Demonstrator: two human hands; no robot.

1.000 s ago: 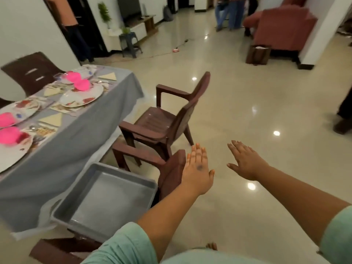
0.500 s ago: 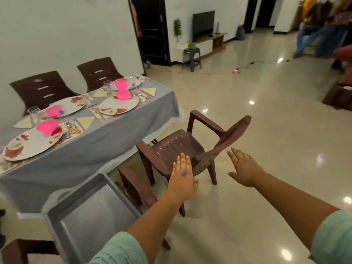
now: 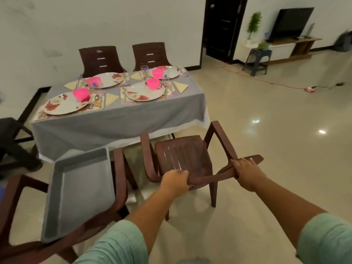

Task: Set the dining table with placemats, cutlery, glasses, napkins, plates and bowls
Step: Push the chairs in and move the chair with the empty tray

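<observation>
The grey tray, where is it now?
In the head view, lower left, the grey tray rests tilted across a brown chair's arms, before the table.

Glossy plastic chair (image 3: pixel 182 155), matt cloth tablecloth (image 3: pixel 114 121), shiny tiled floor (image 3: pixel 276 130)

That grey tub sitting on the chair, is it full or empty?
Empty. The grey tub rests tilted across the arms of the near chair, and its bare flat bottom shows, with nothing lying inside.
</observation>
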